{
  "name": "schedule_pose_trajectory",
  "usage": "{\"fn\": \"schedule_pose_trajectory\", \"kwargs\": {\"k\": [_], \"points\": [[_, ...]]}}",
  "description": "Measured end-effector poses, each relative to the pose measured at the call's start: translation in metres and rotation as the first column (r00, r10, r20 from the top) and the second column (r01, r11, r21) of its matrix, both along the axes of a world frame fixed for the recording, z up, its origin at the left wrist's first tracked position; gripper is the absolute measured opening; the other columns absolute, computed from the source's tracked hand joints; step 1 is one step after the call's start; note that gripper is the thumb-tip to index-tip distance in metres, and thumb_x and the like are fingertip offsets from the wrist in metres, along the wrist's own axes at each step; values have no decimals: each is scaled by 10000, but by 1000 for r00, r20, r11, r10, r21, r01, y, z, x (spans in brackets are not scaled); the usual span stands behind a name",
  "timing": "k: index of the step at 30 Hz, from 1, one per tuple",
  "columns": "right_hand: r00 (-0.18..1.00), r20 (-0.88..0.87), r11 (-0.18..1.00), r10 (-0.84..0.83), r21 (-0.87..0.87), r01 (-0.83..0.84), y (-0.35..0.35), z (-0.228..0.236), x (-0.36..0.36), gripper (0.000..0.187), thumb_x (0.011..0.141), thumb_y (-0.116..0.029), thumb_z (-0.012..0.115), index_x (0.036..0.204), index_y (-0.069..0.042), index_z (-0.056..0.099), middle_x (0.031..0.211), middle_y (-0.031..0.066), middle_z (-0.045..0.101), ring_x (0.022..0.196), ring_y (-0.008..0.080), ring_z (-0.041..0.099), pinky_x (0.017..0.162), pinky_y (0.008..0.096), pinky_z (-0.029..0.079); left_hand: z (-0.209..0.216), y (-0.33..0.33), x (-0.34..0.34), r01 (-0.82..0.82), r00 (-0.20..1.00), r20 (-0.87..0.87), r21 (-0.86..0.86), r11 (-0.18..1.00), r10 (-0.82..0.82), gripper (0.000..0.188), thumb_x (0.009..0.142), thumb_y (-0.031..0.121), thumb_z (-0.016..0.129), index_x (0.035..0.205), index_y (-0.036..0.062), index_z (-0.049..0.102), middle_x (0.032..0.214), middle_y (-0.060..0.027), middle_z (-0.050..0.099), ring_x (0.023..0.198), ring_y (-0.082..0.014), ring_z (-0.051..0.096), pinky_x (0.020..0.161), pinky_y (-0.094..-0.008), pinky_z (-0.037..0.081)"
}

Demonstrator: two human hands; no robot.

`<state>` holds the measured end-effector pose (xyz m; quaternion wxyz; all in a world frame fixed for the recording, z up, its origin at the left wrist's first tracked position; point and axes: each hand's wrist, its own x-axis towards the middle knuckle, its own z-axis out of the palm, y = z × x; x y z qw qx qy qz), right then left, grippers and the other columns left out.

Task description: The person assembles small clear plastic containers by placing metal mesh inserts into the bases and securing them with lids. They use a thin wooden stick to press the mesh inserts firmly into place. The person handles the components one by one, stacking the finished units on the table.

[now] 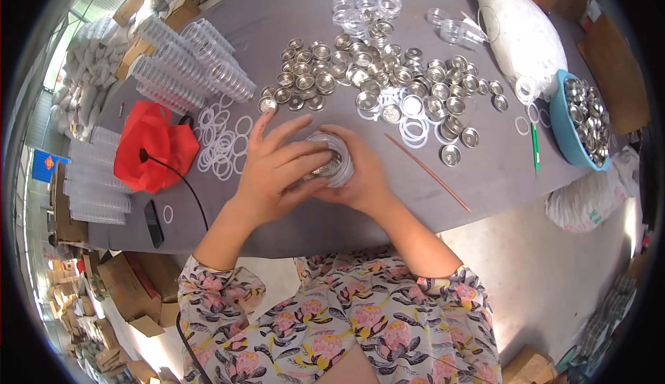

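Observation:
My right hand point(364, 176) is wrapped around a clear round plastic container point(342, 169) above the near part of the table. Inside its mouth sits a shiny metal cup point(324, 169). My left hand point(280, 169) reaches in from the left, its bent fingers and thumb at the metal cup, while two other fingers point up and apart. A small metal cup point(268, 104) lies on the cloth just beyond those fingertips. My left hand partly covers the container's opening.
Many metal cups point(324, 82) spread beyond my hands, with white rings point(414, 131) among them. To the left are more rings point(220, 141), a red bag point(154, 147) and clear container stacks point(187, 58). Rightward lie a brown stick point(429, 173), a green pen point(535, 148) and a blue basin point(569, 128).

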<state>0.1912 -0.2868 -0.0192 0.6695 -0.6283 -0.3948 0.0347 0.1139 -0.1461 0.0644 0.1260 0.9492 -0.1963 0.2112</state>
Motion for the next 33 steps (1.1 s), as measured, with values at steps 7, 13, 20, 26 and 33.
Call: {"fn": "schedule_pose_trajectory", "kwargs": {"k": [7, 13, 20, 26, 33], "points": [[999, 37, 999, 26, 33, -28, 0, -8, 5, 877, 521, -256, 861, 1258, -79, 420, 1162, 126, 532, 1045, 300, 553, 860, 378, 466, 15, -4, -7, 24, 955, -295, -23, 999, -30, 245, 750, 176, 676, 988, 138, 634, 1051, 9, 628, 1242, -277, 425, 1058, -630, 52], [995, -76, 998, 57, 8, -57, -3, -17, 6, 887, 512, -263, 871, 1253, -79, 420, 1162, 118, 546, 1053, 286, 557, 889, 376, 451, -2, 3, 0, 33, 972, -229, -93, 995, -53, 216, 770, 122, 650, 986, 117, 633, 1029, 2, 630, 1220, -283, 444, 1065, -598, 76], [993, -102, 996, 54, -68, -61, -3, -30, 4, 866, 515, -255, 875, 1234, -72, 427, 1142, 121, 563, 1062, 266, 559, 895, 362, 446, -56, 47, -21, -185, 963, -155, -975, 121, 218, 166, 870, 104, 569, 1011, 38, 628, 1028, -73, 622, 1030, -189, 536, 899, -342, 408], [990, -116, 995, 84, -50, -90, -1, -34, 5, 883, 512, -196, 872, 1249, -48, 409, 1177, 94, 525, 1108, 219, 515, 936, 344, 413, -125, 73, -45, -402, 916, -32, -37, 915, 401, 155, 814, 107, 608, 962, 63, 607, 929, -64, 585, 930, -238, 550, 971, -479, 331], [987, -136, 995, 89, -40, -95, -2, -33, 5, 895, 509, -201, 873, 1256, -39, 407, 1175, 96, 524, 1105, 217, 515, 938, 345, 412, -130, 76, -48, -418, 901, -128, -3, 909, 414, 138, 805, 112, 615, 934, 65, 611, 899, -63, 576, 908, -250, 549, 969, -483, 332]]}}
